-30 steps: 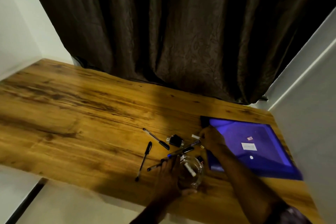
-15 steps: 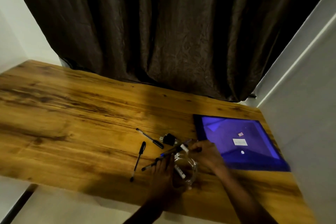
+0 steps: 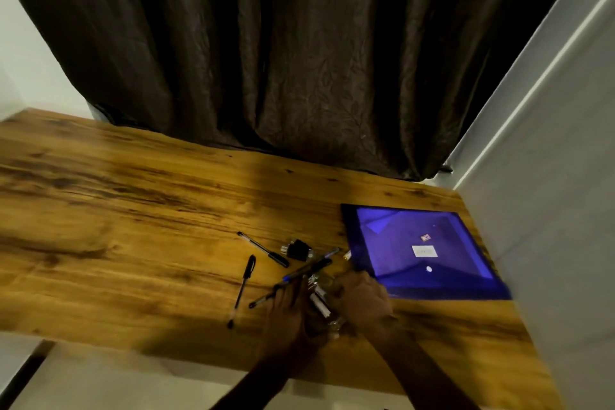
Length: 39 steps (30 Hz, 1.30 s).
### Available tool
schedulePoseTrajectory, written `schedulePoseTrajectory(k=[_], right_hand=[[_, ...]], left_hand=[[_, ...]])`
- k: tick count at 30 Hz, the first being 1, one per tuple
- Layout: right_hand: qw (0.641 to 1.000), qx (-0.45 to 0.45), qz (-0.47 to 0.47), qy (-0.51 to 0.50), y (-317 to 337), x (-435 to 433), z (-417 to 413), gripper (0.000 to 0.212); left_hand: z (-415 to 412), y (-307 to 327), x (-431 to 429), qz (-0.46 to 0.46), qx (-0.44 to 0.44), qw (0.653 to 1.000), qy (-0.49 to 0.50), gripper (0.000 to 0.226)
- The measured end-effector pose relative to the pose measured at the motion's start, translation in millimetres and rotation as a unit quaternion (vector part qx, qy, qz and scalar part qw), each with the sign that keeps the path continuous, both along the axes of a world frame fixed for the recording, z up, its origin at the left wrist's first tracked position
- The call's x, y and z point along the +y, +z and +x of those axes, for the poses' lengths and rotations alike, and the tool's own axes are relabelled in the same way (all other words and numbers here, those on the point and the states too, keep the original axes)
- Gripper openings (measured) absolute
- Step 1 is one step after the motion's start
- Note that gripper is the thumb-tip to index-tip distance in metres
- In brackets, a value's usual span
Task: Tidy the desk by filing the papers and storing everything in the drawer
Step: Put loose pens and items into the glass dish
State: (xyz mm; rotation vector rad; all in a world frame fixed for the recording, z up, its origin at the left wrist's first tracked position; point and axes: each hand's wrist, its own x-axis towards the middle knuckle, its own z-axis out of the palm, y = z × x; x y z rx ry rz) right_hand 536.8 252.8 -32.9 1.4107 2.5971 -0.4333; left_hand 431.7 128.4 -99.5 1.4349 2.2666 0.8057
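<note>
Both hands meet at a clear glass (image 3: 324, 304) standing near the front edge of the worktop (image 3: 133, 210), right of centre. The left hand (image 3: 289, 308) holds the glass by its left side, fingers stretched forward along it, and their tips touch the pens crossed there. The right hand (image 3: 361, 299) is hunched over the glass's right rim with knuckles up. Its fingers are curled, but dark and blur hide whether they pinch anything. One white marker (image 3: 319, 301) leans inside the glass. The front edge runs just under both wrists. The right edge meets a white wall (image 3: 549, 243), and a dark curtain (image 3: 299, 60) hangs along the far edge. One blue folder (image 3: 399, 243) lies flat beside the wall, its near left corner just beside the right hand. It carries one white label (image 3: 424, 251). To the left of the pens the wood runs wide. Two pens lie alone: a black pen (image 3: 245, 285) and a clear pen with a black cap (image 3: 264, 249). At the left fingertips a blue pen (image 3: 324, 256) crosses dark ones, about three in all, though the overlap blurs the count. One small black object (image 3: 298, 250) sits between the capped pen and the folder.
</note>
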Motion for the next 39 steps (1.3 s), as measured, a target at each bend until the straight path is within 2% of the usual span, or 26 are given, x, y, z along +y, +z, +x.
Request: schedulePoseTrajectory(k=[3, 6, 11, 15, 19, 22, 24, 27, 30, 33, 36, 39], right_hand=[[0.998, 0.041, 0.049, -0.016, 8, 20, 0, 0.026], [0.996, 0.025, 0.090, -0.007, 16, 44, -1, 0.033], [0.996, -0.004, 0.080, 0.035, 23, 62, -12, 0.051], [0.997, -0.030, 0.070, 0.019, 19, 67, -23, 0.043], [0.993, -0.030, 0.104, 0.040, 13, 69, -25, 0.035], [0.988, 0.026, 0.138, 0.058, 12, 69, -22, 0.027], [0.986, 0.097, 0.135, 0.032, 11, 68, -18, 0.022], [0.967, 0.241, 0.080, -0.019, 11, 61, -12, 0.018], [0.956, 0.292, 0.026, 0.000, 17, 42, -5, 0.014], [0.971, 0.240, -0.008, 0.020, 15, 21, 0, 0.019], [0.990, 0.131, 0.026, 0.038, 10, 5, -2, 0.026], [0.996, 0.049, 0.056, 0.058, 9, -2, -7, 0.029]], left_hand=[[0, 1, -2, 0.016, 0.001, 1.000, -0.005, 0.117], [0, -2, -2, 0.021, -0.004, 1.000, -0.003, 0.121], [-1, 2, -1, -0.002, 0.005, 1.000, -0.008, 0.125], [0, -2, 0, 0.008, -0.002, 1.000, -0.001, 0.125], [0, -4, 1, 0.012, 0.001, 1.000, -0.005, 0.125], [0, 0, -1, 0.030, 0.005, 1.000, -0.003, 0.123], [0, 4, -2, 0.026, 0.007, 1.000, -0.006, 0.123], [0, 4, -2, 0.021, 0.013, 1.000, -0.005, 0.122], [1, 6, -2, 0.018, 0.013, 1.000, -0.005, 0.120], [1, 6, -1, 0.027, 0.017, 0.999, -0.004, 0.117], [0, 5, -1, 0.012, 0.018, 1.000, 0.002, 0.115], [1, 5, -2, 0.004, 0.008, 1.000, 0.003, 0.117]])
